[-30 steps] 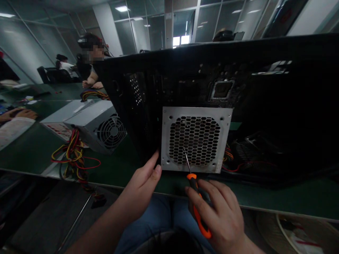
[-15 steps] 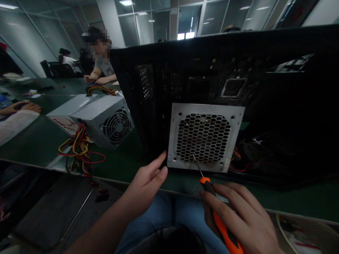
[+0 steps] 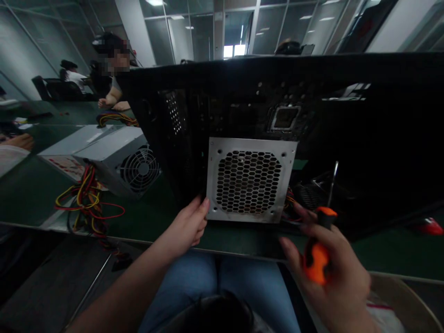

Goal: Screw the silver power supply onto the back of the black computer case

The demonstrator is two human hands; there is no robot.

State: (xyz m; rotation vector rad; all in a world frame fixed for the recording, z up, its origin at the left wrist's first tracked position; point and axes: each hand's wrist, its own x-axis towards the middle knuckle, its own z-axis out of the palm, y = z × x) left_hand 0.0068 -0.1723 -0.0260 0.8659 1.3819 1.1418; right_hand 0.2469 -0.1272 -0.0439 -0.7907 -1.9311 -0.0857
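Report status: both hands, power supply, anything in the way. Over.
Left hand at lower left edge of power supply. Right hand gripping screwdriver, tip up, off power supply. Power supply at open case. Wires near right fingers, contact unclear.

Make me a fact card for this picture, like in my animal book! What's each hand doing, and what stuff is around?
Left hand: at the silver metal box's lower left edge, seemingly touching
Right hand: holding an orange-and-black screwdriver, shaft upward
Silver box front: honeycomb grille
Behind it: black computer case
Further left: gray metal box, round fan grille; colored cables
Tabletop: green
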